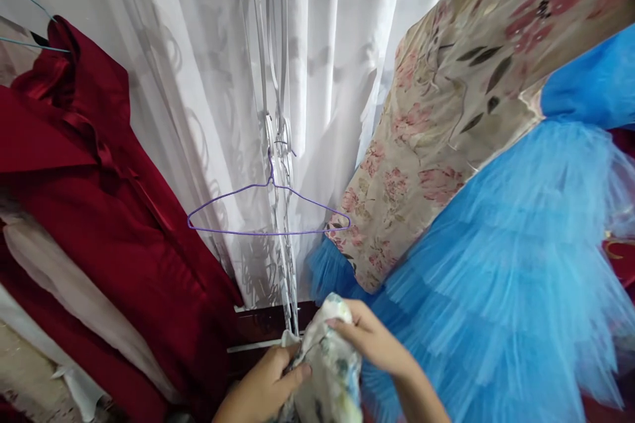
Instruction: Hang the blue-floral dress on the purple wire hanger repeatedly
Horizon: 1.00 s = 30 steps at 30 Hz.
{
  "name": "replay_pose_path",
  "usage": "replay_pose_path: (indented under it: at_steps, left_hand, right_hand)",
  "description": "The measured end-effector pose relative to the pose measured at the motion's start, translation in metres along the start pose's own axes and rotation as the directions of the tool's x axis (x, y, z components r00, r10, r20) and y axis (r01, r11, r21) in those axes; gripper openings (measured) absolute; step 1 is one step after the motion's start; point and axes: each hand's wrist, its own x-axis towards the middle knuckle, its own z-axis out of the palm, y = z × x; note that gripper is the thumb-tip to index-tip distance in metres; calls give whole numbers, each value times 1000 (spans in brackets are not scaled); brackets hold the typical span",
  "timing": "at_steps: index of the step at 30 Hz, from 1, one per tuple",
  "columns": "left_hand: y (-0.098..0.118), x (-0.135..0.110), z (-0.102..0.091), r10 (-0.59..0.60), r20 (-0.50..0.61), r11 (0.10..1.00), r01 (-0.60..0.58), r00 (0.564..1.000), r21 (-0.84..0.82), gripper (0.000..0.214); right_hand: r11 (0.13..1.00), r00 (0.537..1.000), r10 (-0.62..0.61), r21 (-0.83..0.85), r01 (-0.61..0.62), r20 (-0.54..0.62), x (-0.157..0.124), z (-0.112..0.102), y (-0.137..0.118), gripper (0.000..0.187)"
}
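Observation:
Between my hands is a white garment (327, 363) with a blue, green and yellowish print; its lower part runs out of the picture, so its kind is hidden. My left hand (270, 380) is closed on its left side, thumb on top. At its upper right, my right hand (370, 337) pinches the cloth between thumb and fingers. Above both hands, a purple wire hanger (270, 234) with nothing on it hangs by its hook from a white metal stand (278, 178).
A dark red garment (133, 231) hangs at left. To the right hang a beige floral garment (411, 165) and a blue tiered tulle dress (501, 237), close to my right arm. White curtains (322, 26) cover the back. A light bar (255, 345) lies low beside my left hand.

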Motion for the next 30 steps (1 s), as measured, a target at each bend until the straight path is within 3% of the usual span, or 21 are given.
replay_pose_path:
  at_steps: [2,4,7,9,11,13,15,17,20,23,25,27,30]
  left_hand:
    - [-1,3,-10,50,-43,995,-46,998,91,39]
    - [6,9,-22,118,-83,985,-106,990,137,39]
    - [27,18,-29,160,-79,987,-160,984,5,42]
    - [44,24,-26,191,-90,972,-201,978,-125,35]
    - [59,31,-20,238,-123,950,-258,963,-175,26]
    - [70,40,-16,269,-170,934,-300,948,-192,21]
    - [76,52,-16,278,-194,917,-319,941,-238,28]
    - [80,67,-17,294,-202,897,-343,934,-278,42]
    - [83,90,-15,342,-219,877,-394,914,-274,65]
    - [81,110,-5,363,-156,888,-392,919,-242,55]
    - [74,116,1,332,-60,918,-337,942,-211,38]
    - [62,115,0,296,7,945,-292,955,-149,36]
    - [44,105,-18,309,-43,950,-311,950,-43,38]
  right_hand:
    - [995,997,-16,-99,9,-69,6,-40,-12,27]
    - [985,981,-70,-168,39,-182,21,-84,-26,31]
    - [981,923,-168,-148,123,-347,57,-138,-57,40]
    - [970,880,-238,-144,196,-410,82,-154,-81,45]
    - [954,898,-286,-187,234,-335,101,-153,-107,40]
    - [933,949,-276,-278,227,-152,111,-139,-130,33]
    - [902,974,-228,-376,214,7,112,-122,-148,30]
    - [880,978,-202,-427,208,59,108,-106,-159,29]
    - [885,979,-203,-422,198,33,102,-93,-164,30]
    - [910,981,-192,-378,168,-27,97,-91,-159,32]
    - [919,975,-202,-361,157,-89,94,-98,-154,32]
    - [923,958,-239,-342,173,-161,91,-112,-147,31]
    - [955,919,-271,-198,220,-286,92,-138,-135,30]
